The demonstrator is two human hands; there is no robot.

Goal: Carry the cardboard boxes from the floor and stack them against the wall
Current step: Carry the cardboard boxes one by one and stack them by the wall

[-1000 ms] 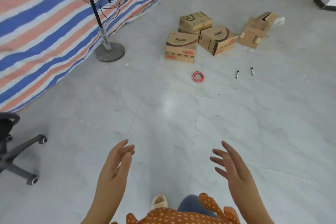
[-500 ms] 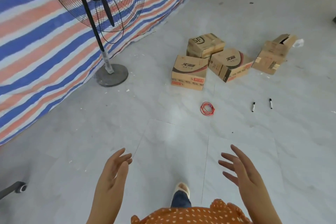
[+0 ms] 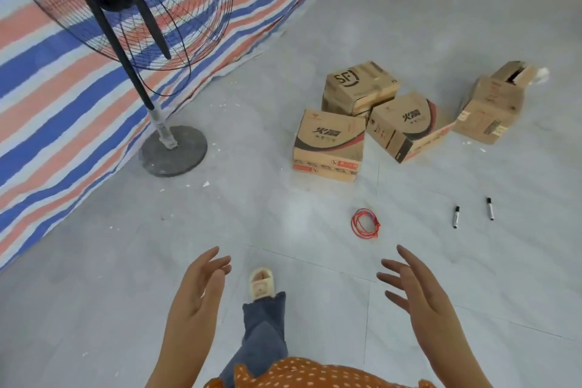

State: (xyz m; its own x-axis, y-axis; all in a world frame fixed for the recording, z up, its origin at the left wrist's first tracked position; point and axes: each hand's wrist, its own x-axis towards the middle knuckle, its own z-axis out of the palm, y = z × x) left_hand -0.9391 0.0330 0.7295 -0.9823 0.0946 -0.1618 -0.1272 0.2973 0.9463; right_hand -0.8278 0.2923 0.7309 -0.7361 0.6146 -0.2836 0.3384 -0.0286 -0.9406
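Two hands reach out low in the frame, above a grey tiled floor. The left hand is at the lower middle, with its fingers straight and a little spread. It holds nothing. The right hand is at the lower right, and its fingers are also straight and spread, with nothing in them. The palms face each other.

The cardboard boxes sit on the floor in the right middle of the frame, well apart from both hands. The front box with a red and black swirl is the nearest one, up and between the two hands. Just behind it is the SF box, which rests on another box. Beside them, to the right, is a tilted box with the same swirl. It touches the SF box. Further right is a plain box with a smaller open box behind it.

Between the hands and the boxes lies a red wire loop. It is near the right hand, just above its fingertips in the frame. Two black markers lie to the right of the loop, side by side but apart.

A foot in a pale slipper steps forward between the hands, with a blue jeans leg behind it. An orange dotted top shows at the bottom edge.

A black standing fan stands at the upper left on a round grey base. Behind it hangs a striped tarp in blue, orange and white.
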